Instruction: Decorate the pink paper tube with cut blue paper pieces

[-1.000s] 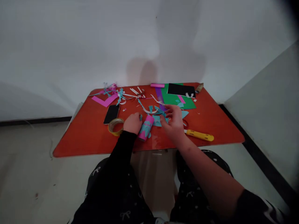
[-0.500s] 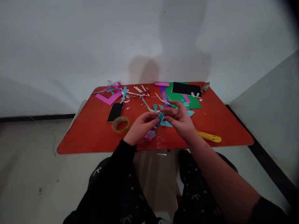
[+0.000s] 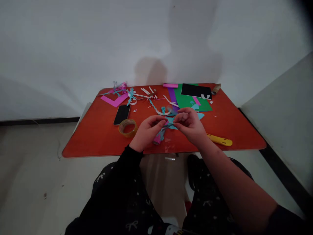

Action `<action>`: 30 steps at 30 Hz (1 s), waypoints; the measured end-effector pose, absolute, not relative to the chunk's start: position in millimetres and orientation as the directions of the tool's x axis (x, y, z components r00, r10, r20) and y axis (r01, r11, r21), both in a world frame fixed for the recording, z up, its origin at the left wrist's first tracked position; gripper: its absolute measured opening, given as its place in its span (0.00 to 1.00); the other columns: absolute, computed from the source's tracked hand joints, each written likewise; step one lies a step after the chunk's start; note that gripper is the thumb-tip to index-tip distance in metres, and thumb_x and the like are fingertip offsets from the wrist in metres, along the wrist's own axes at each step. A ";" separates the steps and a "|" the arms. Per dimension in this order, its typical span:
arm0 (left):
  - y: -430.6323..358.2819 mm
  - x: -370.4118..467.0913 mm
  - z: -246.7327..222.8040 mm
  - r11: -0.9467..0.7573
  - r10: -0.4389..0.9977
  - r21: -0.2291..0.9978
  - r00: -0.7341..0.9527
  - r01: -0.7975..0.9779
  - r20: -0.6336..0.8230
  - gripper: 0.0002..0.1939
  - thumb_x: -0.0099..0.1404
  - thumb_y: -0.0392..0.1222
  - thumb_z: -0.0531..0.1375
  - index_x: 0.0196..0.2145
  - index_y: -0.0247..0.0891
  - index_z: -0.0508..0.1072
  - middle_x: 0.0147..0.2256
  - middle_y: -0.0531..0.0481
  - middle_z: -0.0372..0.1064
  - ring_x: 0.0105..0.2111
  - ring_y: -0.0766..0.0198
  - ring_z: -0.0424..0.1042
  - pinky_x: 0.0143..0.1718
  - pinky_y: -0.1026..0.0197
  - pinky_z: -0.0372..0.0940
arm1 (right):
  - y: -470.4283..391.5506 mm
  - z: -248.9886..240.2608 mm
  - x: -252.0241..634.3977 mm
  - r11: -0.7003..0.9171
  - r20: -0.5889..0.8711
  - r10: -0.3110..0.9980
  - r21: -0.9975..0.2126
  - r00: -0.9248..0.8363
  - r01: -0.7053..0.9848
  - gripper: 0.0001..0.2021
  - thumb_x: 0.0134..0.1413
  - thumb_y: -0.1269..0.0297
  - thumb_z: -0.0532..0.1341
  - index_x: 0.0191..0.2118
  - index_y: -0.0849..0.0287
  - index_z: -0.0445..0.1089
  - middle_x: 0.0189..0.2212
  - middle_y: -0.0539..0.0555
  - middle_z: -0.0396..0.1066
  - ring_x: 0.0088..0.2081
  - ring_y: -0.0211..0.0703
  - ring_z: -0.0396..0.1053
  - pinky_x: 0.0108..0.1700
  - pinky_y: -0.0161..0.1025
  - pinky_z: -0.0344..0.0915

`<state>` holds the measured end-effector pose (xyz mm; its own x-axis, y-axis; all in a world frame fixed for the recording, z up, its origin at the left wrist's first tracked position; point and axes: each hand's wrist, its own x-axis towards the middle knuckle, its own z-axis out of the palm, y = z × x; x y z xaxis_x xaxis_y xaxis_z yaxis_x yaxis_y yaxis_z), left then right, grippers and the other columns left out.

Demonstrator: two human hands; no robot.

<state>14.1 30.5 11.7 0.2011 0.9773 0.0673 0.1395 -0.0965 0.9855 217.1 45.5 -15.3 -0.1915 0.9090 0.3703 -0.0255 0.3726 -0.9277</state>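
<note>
My left hand [image 3: 148,131] and my right hand [image 3: 191,126] meet over the front middle of the table. Between their fingertips stretches a small folded piece of blue paper [image 3: 170,124], pinched at its left end by my left hand and at its right end by my right. A bit of pink shows beside my left fingertips. Just below them lies a pink roll [image 3: 156,140] with blue paper around its upper part, partly hidden by my left hand. More cut blue paper [image 3: 201,116] lies behind my right hand.
The red table [image 3: 97,140] bears a tape roll [image 3: 127,128], a phone [image 3: 122,115] and a yellow cutter-like tool [image 3: 220,140]. Behind are paper scraps [image 3: 119,88], a pink angled strip [image 3: 114,101], green paper [image 3: 182,100] and a black sheet [image 3: 195,91]. A wall [image 3: 97,49] stands behind.
The pleated blue paper stood upright between my fingers; now it is drawn out flatter between both hands. My right hand has moved slightly right and its raised fingers have curled in.
</note>
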 end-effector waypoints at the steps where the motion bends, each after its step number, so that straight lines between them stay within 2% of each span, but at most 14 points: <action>1: 29.8 13.8 13.0 -0.195 0.967 0.959 0.202 0.205 0.154 0.14 0.68 0.50 0.63 0.45 0.38 0.80 0.45 0.45 0.79 0.44 0.59 0.76 0.47 0.57 0.70 | 45.6 -15.8 216.2 0.364 0.362 0.914 -0.931 -0.184 -0.024 0.23 0.55 0.53 0.71 0.50 0.49 0.62 0.32 0.47 0.72 0.35 0.42 0.74 0.39 0.42 0.72; 4: 27.6 13.7 17.2 -0.463 0.881 0.754 0.330 0.465 0.338 0.12 0.69 0.47 0.64 0.47 0.41 0.80 0.48 0.44 0.79 0.51 0.54 0.75 0.56 0.52 0.66 | 46.2 -17.2 212.8 0.307 0.308 0.938 -0.951 -0.158 -0.034 0.23 0.52 0.53 0.73 0.47 0.50 0.62 0.29 0.45 0.71 0.32 0.41 0.72 0.36 0.40 0.70; 7: 27.3 16.0 17.1 -0.572 0.820 0.525 0.427 0.630 0.381 0.13 0.70 0.47 0.63 0.49 0.41 0.79 0.47 0.44 0.80 0.50 0.52 0.75 0.56 0.49 0.64 | 47.0 -18.1 209.5 0.226 0.232 0.965 -0.972 -0.125 -0.057 0.26 0.50 0.51 0.73 0.47 0.50 0.61 0.28 0.44 0.71 0.29 0.40 0.70 0.33 0.38 0.67; 9: 28.1 18.2 14.0 -0.580 0.811 0.455 0.433 0.676 0.392 0.13 0.72 0.47 0.61 0.49 0.41 0.79 0.46 0.43 0.80 0.48 0.51 0.75 0.54 0.50 0.64 | 47.4 -18.4 207.5 0.188 0.195 0.974 -0.980 -0.112 -0.072 0.28 0.48 0.51 0.74 0.48 0.50 0.60 0.27 0.43 0.71 0.29 0.40 0.71 0.33 0.38 0.67; 12: 28.8 22.1 8.9 -0.559 0.821 0.421 0.407 0.715 0.400 0.14 0.73 0.47 0.59 0.48 0.40 0.79 0.45 0.42 0.80 0.47 0.51 0.75 0.53 0.50 0.64 | 47.9 -18.6 204.9 0.151 0.161 0.982 -0.983 -0.097 -0.105 0.29 0.46 0.53 0.75 0.48 0.50 0.60 0.27 0.43 0.72 0.30 0.40 0.72 0.33 0.37 0.67; 18: 26.3 31.2 4.8 -0.434 0.894 0.517 0.281 0.738 0.348 0.14 0.72 0.46 0.60 0.50 0.41 0.80 0.48 0.42 0.80 0.50 0.50 0.76 0.55 0.49 0.64 | 49.6 -19.7 203.7 0.121 0.132 0.988 -0.985 -0.086 -0.120 0.28 0.47 0.56 0.74 0.48 0.51 0.60 0.27 0.44 0.73 0.30 0.40 0.73 0.33 0.38 0.68; 23: 27.6 35.3 1.8 -0.358 0.933 0.654 0.225 0.666 0.281 0.14 0.70 0.44 0.61 0.48 0.39 0.82 0.47 0.43 0.82 0.48 0.51 0.77 0.53 0.52 0.66 | 50.8 -20.9 206.0 0.123 0.130 0.987 -0.989 -0.089 -0.086 0.27 0.48 0.57 0.73 0.50 0.51 0.60 0.29 0.45 0.73 0.31 0.41 0.73 0.33 0.39 0.68; 27: 30.4 36.7 0.3 -0.240 0.967 0.879 0.183 0.411 0.179 0.13 0.67 0.46 0.63 0.44 0.39 0.83 0.42 0.45 0.82 0.42 0.56 0.78 0.47 0.57 0.69 | 50.5 -19.0 208.8 0.181 0.188 0.975 -0.981 -0.118 -0.065 0.24 0.52 0.58 0.71 0.51 0.51 0.61 0.30 0.46 0.73 0.32 0.41 0.72 0.34 0.40 0.69; 30: 32.0 34.2 0.3 -0.111 0.979 0.976 0.192 0.190 0.074 0.17 0.64 0.51 0.66 0.44 0.37 0.84 0.41 0.46 0.82 0.40 0.58 0.78 0.43 0.59 0.70 | 48.7 -14.9 210.8 0.274 0.279 0.950 -0.960 -0.138 -0.052 0.22 0.56 0.60 0.69 0.54 0.50 0.62 0.37 0.49 0.75 0.37 0.42 0.73 0.38 0.41 0.70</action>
<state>34.2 32.0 0.3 0.1916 0.9787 0.0737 0.1897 -0.1106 0.9756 210.8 48.7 -14.9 -0.1378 0.9504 0.2789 -0.0524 0.2742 -0.9603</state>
